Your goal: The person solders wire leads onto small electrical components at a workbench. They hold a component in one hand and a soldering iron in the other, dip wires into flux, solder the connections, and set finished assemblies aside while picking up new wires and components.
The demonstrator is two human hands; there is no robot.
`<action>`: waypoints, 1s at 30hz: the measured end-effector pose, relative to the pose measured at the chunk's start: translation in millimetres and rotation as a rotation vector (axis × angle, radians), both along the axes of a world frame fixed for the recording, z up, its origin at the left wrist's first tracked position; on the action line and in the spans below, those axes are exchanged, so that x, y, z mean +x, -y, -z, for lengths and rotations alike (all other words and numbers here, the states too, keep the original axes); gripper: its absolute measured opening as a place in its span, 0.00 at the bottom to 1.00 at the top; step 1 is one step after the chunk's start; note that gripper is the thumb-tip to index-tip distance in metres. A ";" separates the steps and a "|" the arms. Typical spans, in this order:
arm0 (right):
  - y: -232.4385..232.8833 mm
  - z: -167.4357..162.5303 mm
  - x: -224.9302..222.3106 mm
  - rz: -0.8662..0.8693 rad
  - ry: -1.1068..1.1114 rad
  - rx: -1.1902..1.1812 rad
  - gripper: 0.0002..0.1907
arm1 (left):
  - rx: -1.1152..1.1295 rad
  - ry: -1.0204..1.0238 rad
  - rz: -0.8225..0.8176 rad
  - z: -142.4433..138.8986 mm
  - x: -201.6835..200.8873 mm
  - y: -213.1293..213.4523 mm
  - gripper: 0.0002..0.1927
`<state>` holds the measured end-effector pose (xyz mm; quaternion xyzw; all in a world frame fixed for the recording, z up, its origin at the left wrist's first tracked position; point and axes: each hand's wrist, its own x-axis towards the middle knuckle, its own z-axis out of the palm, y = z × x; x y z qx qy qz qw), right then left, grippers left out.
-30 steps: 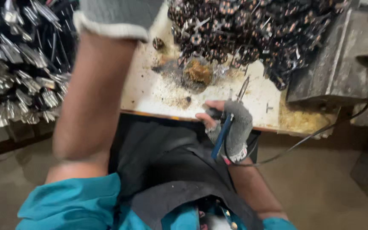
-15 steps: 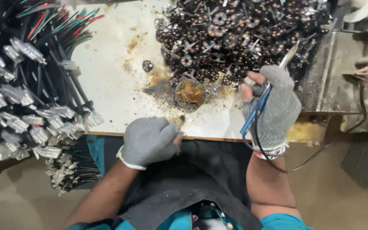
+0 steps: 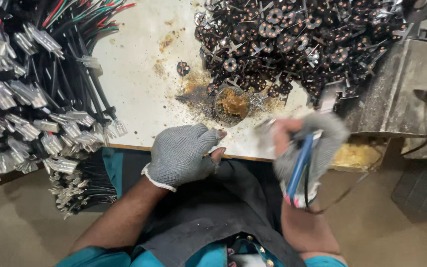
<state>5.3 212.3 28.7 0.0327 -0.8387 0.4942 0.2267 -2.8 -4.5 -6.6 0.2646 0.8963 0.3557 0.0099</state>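
Gloved hands at the front edge of a stained white workbench, the right one wrapped around a blue-handled tool.

The blue-handled tool [image 3: 300, 165] sits right of centre in the frame, gripped tight in the blurred right hand [image 3: 306, 148], its metal tip pointing up toward the bench and a thin dark cord trailing off its lower end. The left hand [image 3: 184, 154], in a grey knit glove with bare fingertips, rests loosely curled on the bench edge at lower centre, holding nothing I can make out. Just above, between the hands, stands a small round tin of brownish paste [image 3: 233, 105]. A heap of dark round metal parts [image 3: 297, 42] fills the upper right of the white bench [image 3: 134, 79]. Bundles of wires with silver terminals [image 3: 30, 104] cover the left side.
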 end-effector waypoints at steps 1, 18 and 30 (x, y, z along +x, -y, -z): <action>9.1 3.4 10.8 -0.047 0.092 -0.189 0.23 | 0.035 -0.020 0.002 -0.8 0.1 0.3 0.15; 17.6 20.1 35.7 -0.101 0.221 0.179 0.07 | 0.053 0.007 0.045 3.2 2.4 -0.7 0.15; 16.8 24.7 40.4 -0.285 0.134 -0.061 0.07 | 0.050 0.102 0.214 -0.3 -3.1 10.2 0.13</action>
